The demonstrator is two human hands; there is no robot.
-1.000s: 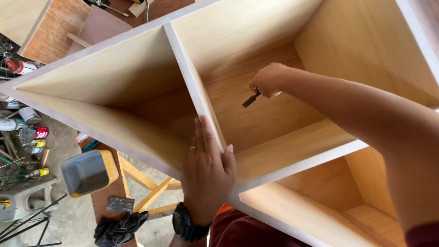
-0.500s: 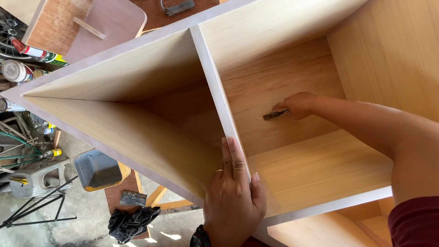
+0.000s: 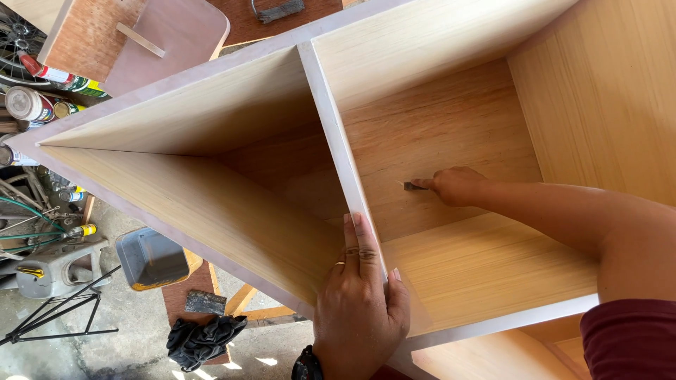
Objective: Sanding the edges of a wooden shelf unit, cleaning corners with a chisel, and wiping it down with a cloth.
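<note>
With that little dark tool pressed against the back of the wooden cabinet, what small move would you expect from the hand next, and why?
Probably a short drag of the tool along the back panel. The right hand pinches it with its tip touching the wood deep in the right compartment, while the left hand grips the divider edge, apparently steadying the cabinet. What the tool is exactly, I cannot tell.

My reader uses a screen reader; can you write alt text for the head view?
A right hand presses a small dark tool against the back panel inside a pale wooden cabinet, while the left hand grips its central divider.
</note>
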